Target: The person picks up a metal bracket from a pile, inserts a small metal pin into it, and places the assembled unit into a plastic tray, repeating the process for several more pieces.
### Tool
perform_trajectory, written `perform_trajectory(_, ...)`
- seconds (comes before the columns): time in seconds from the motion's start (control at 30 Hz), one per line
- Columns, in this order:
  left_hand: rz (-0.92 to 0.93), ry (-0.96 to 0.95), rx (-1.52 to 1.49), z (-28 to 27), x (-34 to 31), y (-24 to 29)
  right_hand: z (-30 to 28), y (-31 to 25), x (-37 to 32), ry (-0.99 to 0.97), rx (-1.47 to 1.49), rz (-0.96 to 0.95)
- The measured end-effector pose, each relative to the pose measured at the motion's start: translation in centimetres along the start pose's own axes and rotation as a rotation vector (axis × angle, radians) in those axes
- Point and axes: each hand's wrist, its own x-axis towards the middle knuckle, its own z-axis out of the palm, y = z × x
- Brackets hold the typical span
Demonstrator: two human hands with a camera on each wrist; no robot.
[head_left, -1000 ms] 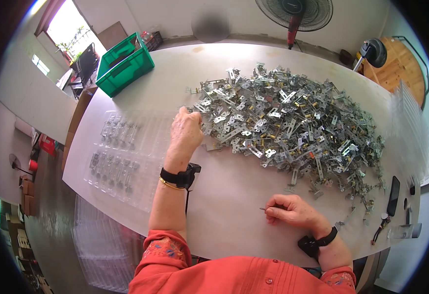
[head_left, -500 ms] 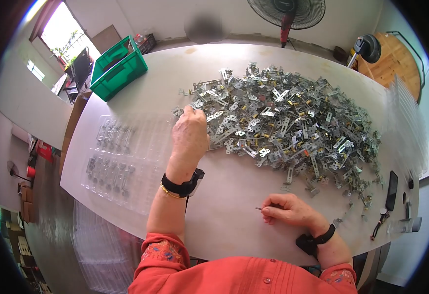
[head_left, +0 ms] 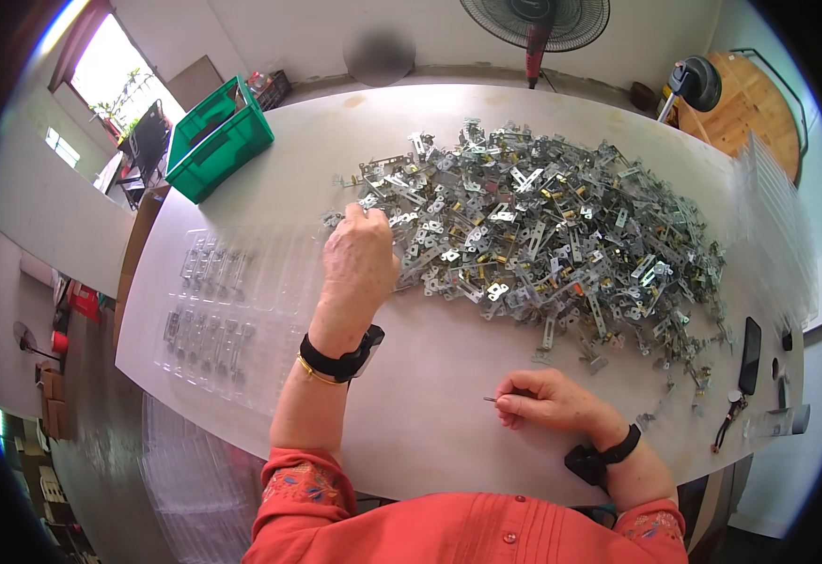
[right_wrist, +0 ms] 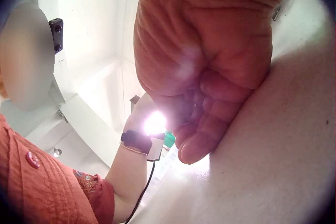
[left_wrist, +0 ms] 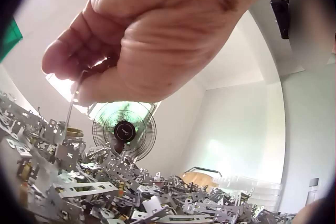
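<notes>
My left hand (head_left: 359, 254) is at the left edge of a heap of small metal brackets (head_left: 542, 235). In the left wrist view, its thumb and fingers pinch a thin metal bracket (left_wrist: 70, 109) that hangs down in front of the heap. My right hand (head_left: 547, 399) rests low over the table near its front, fingers curled around a small dark metal piece (head_left: 491, 399) whose thin end pokes out to the left. That piece is hidden by the palm in the right wrist view. Left of my left hand lies a clear plastic tray (head_left: 279, 273) with brackets in two groups of its slots.
A green crate (head_left: 218, 150) stands at the table's back left. Stacked clear trays (head_left: 773, 235) rise at the right edge, near a phone (head_left: 751, 355) and a clear bottle (head_left: 775, 421). More clear trays (head_left: 195, 470) are stacked below the table's front left.
My left hand has shifted a little to the right, from beside the heap to over its left edge. My right hand keeps its grip and place. The head view has turned slightly right.
</notes>
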Motion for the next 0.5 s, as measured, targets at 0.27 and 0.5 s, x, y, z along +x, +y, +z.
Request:
perform_trajectory(0.27, 0.004, 0.026, -0.144, 0.0, 0.0, 1.8, 0.1, -0.3, -0.1, 0.011, -0.002, 0.007)
perform_trajectory(0.5, 0.117, 0.022, -0.035, 0.3, 0.1, 1.7, 0.0, 0.1, 0.0, 0.002, -0.011, -0.009)
